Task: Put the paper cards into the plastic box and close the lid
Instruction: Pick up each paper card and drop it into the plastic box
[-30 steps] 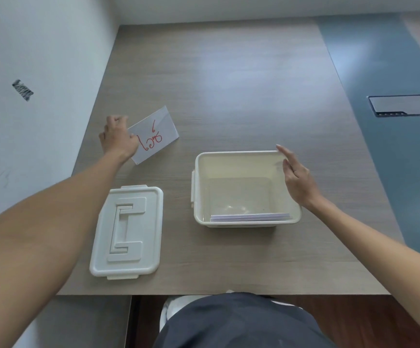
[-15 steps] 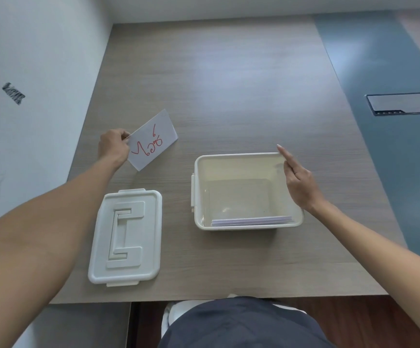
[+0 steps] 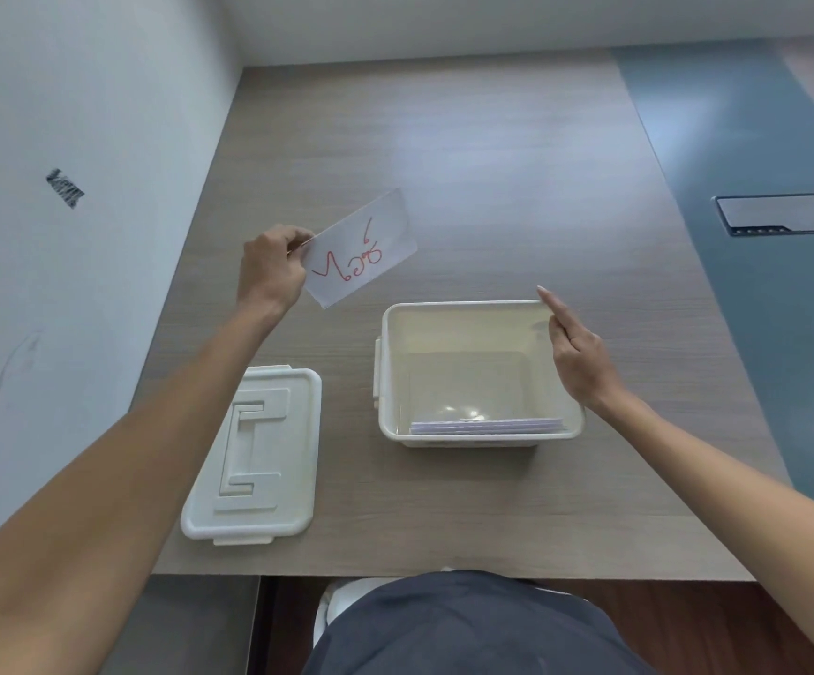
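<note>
My left hand (image 3: 271,267) pinches the left end of a white paper card (image 3: 361,250) with red writing, held in the air left of and beyond the box. The cream plastic box (image 3: 478,438) stands uncovered on the table in front of me, with a few white cards (image 3: 488,425) stacked against its near wall. My right hand (image 3: 583,358) rests against the box's right rim, fingers straight and together, holding nothing. The white lid (image 3: 254,455) lies flat on the table left of the box.
The wooden table (image 3: 444,138) runs along a white wall on the left, and its near edge is just below the lid. A blue strip with a flush metal cable hatch (image 3: 785,214) lies at the far right.
My left hand has lifted the card off the table and carried it up and to the right, toward the box. The right hand has stayed at the box's right rim.
</note>
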The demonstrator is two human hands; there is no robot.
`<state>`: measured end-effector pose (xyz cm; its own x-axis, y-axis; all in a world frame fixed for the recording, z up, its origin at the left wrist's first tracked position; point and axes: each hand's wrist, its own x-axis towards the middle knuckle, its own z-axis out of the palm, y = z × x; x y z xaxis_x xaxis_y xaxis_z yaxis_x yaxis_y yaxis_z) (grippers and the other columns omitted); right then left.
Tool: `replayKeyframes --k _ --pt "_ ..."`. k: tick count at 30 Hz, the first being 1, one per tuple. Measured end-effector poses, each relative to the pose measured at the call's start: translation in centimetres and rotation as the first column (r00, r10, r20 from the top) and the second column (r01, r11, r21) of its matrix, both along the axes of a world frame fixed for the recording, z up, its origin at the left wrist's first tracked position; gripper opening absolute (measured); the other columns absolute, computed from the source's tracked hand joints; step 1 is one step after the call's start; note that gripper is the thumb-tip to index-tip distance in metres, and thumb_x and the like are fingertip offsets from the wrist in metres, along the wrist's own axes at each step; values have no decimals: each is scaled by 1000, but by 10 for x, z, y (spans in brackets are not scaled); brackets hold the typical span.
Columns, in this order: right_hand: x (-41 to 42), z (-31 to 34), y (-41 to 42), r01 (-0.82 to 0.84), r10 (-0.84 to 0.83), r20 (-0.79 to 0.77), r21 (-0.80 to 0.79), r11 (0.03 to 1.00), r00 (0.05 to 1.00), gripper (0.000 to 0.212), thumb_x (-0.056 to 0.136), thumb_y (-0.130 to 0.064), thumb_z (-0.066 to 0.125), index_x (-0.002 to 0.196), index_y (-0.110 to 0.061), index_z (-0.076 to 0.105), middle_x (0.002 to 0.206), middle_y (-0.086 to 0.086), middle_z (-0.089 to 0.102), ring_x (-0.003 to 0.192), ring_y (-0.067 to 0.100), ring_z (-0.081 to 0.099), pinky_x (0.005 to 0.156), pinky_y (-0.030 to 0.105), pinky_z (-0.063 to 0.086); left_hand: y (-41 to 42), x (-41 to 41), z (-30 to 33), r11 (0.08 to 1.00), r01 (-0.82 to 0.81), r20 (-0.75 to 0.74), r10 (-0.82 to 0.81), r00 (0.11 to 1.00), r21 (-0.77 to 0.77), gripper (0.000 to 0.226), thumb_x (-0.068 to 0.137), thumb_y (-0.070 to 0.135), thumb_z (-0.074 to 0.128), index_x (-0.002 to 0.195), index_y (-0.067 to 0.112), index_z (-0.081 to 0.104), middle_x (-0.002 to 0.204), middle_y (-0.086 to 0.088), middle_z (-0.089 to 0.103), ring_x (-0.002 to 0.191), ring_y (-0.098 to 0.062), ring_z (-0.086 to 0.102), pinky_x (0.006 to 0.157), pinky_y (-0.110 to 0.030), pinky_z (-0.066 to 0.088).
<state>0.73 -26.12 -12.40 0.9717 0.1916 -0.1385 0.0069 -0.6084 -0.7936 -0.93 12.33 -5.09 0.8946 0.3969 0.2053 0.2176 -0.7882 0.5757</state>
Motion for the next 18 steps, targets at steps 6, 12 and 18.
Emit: replayKeyframes --k 6,12,18 --pt "-1 1 0 -14 14 -1 -18 1000 1000 48 105 -22 30 148 -44 34 152 -3 43 123 28 55 87 28 37 -33 -13 39 987 155 99 -158 982 32 25 90 6 58 109 10 74 106 -6 74 95 -20 69 85 -29 54" --pt "-2 3 1 11 -11 -24 1 1000 1000 48 105 -23 30 148 -44 36 143 -5 54 111 17 58 86 27 37 -72 -37 62 946 316 142 -324 935 75 24 88 3 62 109 8 74 102 -4 73 88 -15 67 81 -21 52" --pt "-1 1 1 67 -65 -37 48 997 997 46 104 -25 33 144 -48 41 125 9 66 101 32 62 75 36 45 -100 -71 45 898 439 91 -438 894 15 22 87 1 65 107 5 75 97 -2 73 82 -8 64 76 1 39"
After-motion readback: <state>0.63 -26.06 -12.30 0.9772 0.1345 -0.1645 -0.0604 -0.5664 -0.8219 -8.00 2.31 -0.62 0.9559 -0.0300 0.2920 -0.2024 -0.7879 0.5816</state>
